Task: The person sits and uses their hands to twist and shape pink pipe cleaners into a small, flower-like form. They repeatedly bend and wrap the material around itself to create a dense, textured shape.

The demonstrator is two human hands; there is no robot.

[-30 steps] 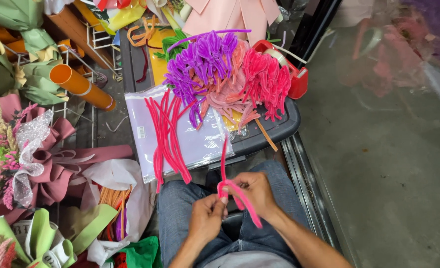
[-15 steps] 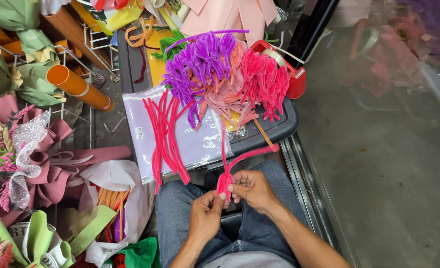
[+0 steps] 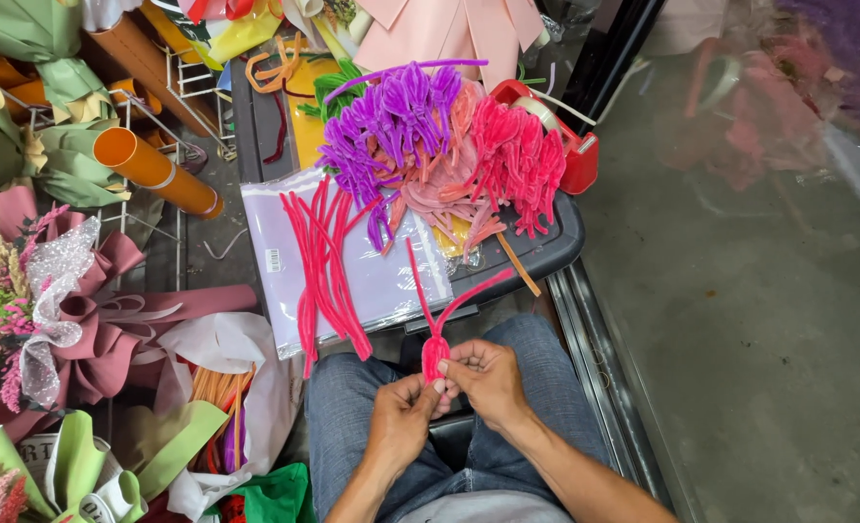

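My left hand [image 3: 400, 418] and my right hand [image 3: 486, 379] meet above my lap and pinch a pink pipe cleaner [image 3: 438, 320]. Its lower end is bent into a small loop between my fingers, and two straight ends stick up and apart toward the tray. Just beyond lies a bundle of straight pink pipe cleaners [image 3: 321, 268] on a pale purple plastic pack [image 3: 381, 281]. Farther back sit heaps of folded purple pipe cleaners [image 3: 391, 126], salmon ones [image 3: 444, 189] and hot pink ones [image 3: 522, 160].
A dark plastic tray [image 3: 546, 254] carries the heaps, with a red tape dispenser [image 3: 570, 145] at its right. Orange paper rolls [image 3: 154, 169], wrapped bouquets [image 3: 42, 320] and green wrapping [image 3: 81, 465] crowd the left. Grey floor [image 3: 769, 339] lies to the right.
The pipe cleaner's long free end has swung up from low over my lap; both ends now point up in a V, and my hands have drawn closer over its loop.
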